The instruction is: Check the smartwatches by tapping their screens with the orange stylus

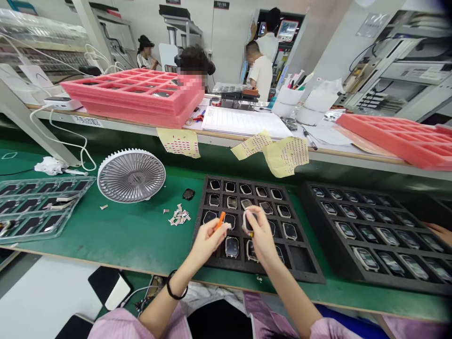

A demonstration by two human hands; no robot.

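Note:
My left hand [207,239] is closed around a slim orange tool [221,219] whose exact kind I cannot make out. A small white bit shows at its fingertips. In my right hand [261,235] a watch case [245,223] with a pale frame is gripped, partly covered by the fingers. Both hands are above a black foam tray [300,258], a short gap apart. Smartwatches sit in most of its compartments, among them a dark-screened watch [232,247] just below my left hand. The tray's front right compartment holds nothing.
Left of the tray lie small pale pieces [179,215], a dark watch part [188,193] and a white fan [131,176]. Clear plastic trays [67,226] are farther left. A second foam tray [310,207] of watches stands right, a person's hand [439,231] beside it. Pink foam trays [141,110] rest on the shelf.

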